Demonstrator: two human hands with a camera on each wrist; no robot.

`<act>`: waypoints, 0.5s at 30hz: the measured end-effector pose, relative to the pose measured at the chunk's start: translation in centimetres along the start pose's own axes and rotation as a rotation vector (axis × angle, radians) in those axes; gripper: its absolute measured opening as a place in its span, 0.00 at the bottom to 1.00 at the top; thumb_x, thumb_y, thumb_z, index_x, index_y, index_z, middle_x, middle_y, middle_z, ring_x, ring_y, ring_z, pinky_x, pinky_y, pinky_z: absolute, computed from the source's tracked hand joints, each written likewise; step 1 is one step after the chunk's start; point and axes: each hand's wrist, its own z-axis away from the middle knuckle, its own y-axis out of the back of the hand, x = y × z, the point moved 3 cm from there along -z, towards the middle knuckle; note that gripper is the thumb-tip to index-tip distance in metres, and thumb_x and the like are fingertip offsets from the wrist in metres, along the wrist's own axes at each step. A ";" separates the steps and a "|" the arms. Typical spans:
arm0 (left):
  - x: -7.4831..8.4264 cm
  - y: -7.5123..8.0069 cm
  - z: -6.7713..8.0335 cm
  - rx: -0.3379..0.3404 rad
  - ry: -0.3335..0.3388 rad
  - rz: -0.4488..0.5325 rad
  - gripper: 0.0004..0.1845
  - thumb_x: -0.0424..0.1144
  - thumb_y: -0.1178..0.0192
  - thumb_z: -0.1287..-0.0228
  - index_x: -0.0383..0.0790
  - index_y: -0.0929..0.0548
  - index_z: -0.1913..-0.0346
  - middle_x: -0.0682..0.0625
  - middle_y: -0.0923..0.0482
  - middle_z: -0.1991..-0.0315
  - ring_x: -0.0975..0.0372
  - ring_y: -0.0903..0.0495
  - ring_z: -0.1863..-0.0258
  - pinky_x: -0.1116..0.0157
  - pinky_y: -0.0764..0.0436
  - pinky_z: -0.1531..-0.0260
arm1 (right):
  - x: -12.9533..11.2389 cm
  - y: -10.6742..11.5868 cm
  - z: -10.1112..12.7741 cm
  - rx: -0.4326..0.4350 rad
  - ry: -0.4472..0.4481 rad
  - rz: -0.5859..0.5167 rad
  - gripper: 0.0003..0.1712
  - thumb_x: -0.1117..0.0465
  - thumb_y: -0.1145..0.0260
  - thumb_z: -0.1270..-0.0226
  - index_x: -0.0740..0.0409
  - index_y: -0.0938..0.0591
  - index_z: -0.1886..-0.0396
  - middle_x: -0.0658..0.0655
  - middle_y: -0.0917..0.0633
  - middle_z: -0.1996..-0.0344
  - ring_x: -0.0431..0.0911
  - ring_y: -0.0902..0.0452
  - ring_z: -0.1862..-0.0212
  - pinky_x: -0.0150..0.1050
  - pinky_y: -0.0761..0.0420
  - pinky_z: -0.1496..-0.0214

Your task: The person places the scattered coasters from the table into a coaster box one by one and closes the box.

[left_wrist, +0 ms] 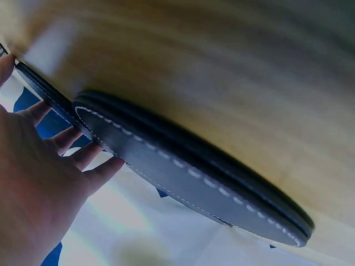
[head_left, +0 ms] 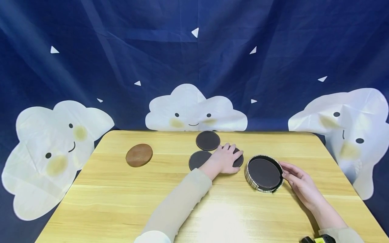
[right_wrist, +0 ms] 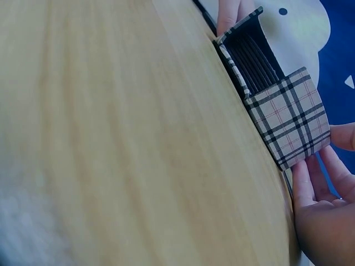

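My left hand [head_left: 224, 159] rests over a round black coaster [head_left: 238, 161], its fingers spread and touching the edge. The hand hides much of that coaster. Close by lie two more round black coasters, a far one [head_left: 208, 140] and a near one [head_left: 199, 159], the latter partly behind my wrist; white stitching runs round a coaster [left_wrist: 166, 177] in the left wrist view. My right hand [head_left: 301, 182] grips the right side of a plaid coaster holder [right_wrist: 291, 119] with thumb and fingers. Several dark coasters [right_wrist: 252, 64] are stacked inside, seen through its side gap.
A brown round disc [head_left: 139, 155] lies on the left of the wooden table [head_left: 115, 202]. Behind the table's back edge hangs a dark blue curtain [head_left: 170, 60] with white clouds. A black and yellow device [head_left: 320, 239] sits at my right wrist.
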 end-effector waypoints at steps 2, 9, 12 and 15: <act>0.0 0.1 0.0 -0.004 0.000 -0.003 0.41 0.69 0.49 0.25 0.62 0.44 0.15 0.46 0.43 0.16 0.51 0.39 0.18 0.50 0.32 0.24 | 0.0 0.0 0.0 0.003 -0.001 0.002 0.30 0.79 0.53 0.21 0.49 0.16 0.37 0.43 0.11 0.42 0.33 0.15 0.42 0.21 0.23 0.39; 0.1 0.1 0.0 0.025 -0.013 -0.030 0.41 0.69 0.50 0.26 0.61 0.41 0.16 0.47 0.38 0.20 0.52 0.35 0.22 0.52 0.30 0.27 | 0.0 0.0 0.0 0.008 -0.015 0.012 0.28 0.78 0.50 0.21 0.49 0.16 0.36 0.42 0.12 0.42 0.32 0.16 0.41 0.21 0.23 0.39; 0.1 0.2 0.0 0.042 -0.017 -0.037 0.40 0.69 0.49 0.27 0.61 0.39 0.17 0.47 0.35 0.22 0.53 0.32 0.25 0.52 0.28 0.30 | 0.0 0.1 -0.1 0.006 -0.019 0.012 0.27 0.77 0.49 0.21 0.49 0.16 0.36 0.42 0.12 0.42 0.32 0.16 0.40 0.21 0.24 0.39; 0.2 0.4 0.1 0.049 -0.019 -0.039 0.40 0.69 0.48 0.28 0.60 0.38 0.18 0.47 0.34 0.24 0.54 0.31 0.26 0.52 0.27 0.31 | 0.0 0.1 -0.1 -0.003 -0.010 0.004 0.28 0.78 0.51 0.21 0.50 0.16 0.36 0.43 0.12 0.41 0.32 0.16 0.40 0.21 0.24 0.39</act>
